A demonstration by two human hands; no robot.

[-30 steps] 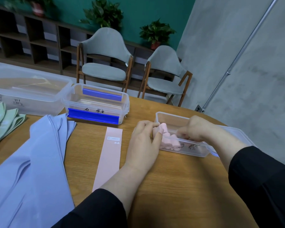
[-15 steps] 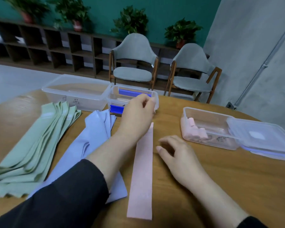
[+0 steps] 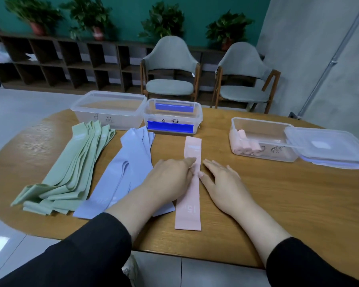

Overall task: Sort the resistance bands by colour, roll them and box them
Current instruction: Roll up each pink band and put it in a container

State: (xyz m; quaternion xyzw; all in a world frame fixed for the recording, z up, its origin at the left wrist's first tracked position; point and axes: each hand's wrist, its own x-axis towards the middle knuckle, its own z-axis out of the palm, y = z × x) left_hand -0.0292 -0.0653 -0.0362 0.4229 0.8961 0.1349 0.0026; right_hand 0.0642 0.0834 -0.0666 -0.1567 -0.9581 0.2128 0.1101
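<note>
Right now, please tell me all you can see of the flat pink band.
The pink band is a thin, matte strip, unrolled, lying flat on the wooden table, lengthwise away from the person. A "15" is printed near its close end. The left hand and right hand touch its middle with straight fingers.
</note>
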